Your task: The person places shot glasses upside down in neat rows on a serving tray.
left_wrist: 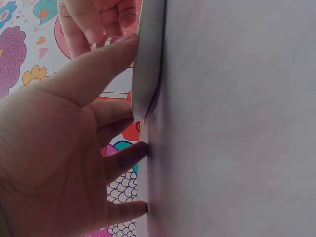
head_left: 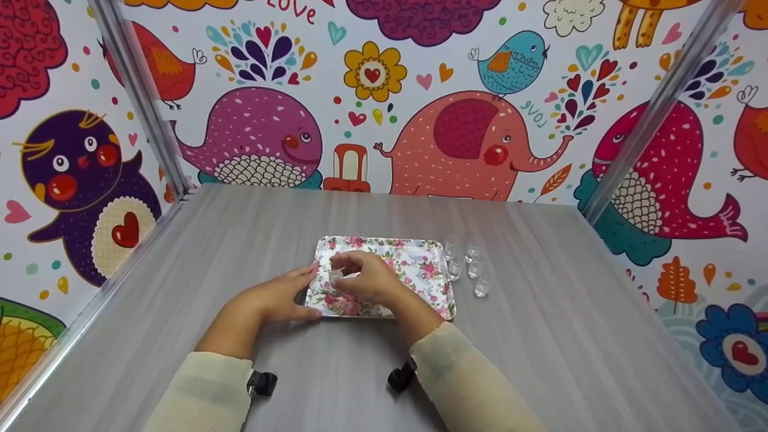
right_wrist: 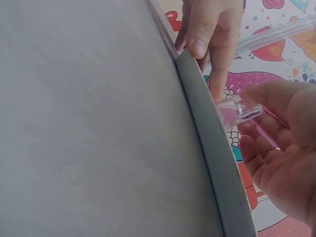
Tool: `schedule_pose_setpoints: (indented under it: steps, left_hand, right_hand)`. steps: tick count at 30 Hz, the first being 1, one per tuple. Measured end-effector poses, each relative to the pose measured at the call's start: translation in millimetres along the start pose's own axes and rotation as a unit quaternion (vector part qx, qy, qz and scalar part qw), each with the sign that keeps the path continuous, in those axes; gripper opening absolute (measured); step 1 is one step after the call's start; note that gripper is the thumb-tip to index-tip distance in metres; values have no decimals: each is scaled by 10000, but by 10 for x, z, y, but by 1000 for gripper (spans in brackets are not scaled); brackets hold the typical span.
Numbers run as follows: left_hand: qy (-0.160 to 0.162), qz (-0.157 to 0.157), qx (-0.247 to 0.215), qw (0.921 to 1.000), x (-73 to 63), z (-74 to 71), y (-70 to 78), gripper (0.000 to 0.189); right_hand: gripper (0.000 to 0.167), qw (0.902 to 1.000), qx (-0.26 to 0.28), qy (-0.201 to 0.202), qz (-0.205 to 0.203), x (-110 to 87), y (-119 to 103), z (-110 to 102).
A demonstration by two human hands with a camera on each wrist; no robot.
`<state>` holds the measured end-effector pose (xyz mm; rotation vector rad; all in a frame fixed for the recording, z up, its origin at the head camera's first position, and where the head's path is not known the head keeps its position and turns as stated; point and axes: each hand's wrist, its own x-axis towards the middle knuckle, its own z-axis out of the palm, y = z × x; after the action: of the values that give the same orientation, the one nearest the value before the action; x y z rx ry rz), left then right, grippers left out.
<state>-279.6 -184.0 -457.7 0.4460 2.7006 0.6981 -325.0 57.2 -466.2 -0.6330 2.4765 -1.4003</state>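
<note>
Cup: small clear round-walled cup point(head_left: 336, 276), at the left part of the white rectangular floral tray point(head_left: 429, 267); base contact hidden
Right hand point(head_left: 372, 279): partly closed, thumb and fingers curved round the cup
Left hand point(head_left: 282, 297): spread, thumb and forefinger against the tray's near-left corner
Cup handling: likely light, stiff, slick, possibly brittle; pinch the side wall gently
Other cups: five clear cups point(head_left: 482, 285) beside the tray's right edge

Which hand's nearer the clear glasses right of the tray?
Right. The right hand is over the tray, a short way left of the clear glasses; the left hand is farther off, at the tray's left end.
</note>
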Motion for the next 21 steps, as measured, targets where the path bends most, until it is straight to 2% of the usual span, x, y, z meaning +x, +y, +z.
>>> schedule_pose_setpoints:
  steps: [4,8,16,21]
  left_hand:
    - [-31,-38,-8,10000,-5,8,11,102]
    - [-50,-116,11,9999,-18,9,2,102]
    - [-67,-106,-48,9999,-11,-12,-7,101]
    - [-90,-62,-59,9999,-12,-17,5,102]
  right_hand:
    - [52,9996,195,-21,-201,-76,36,-126]
    - [51,9992,340,30,-194,-168,81,-311]
    - [49,9971,359,610,-290,-347,229,-732]
    - [51,9947,387,955,-65,-497,320,-981]
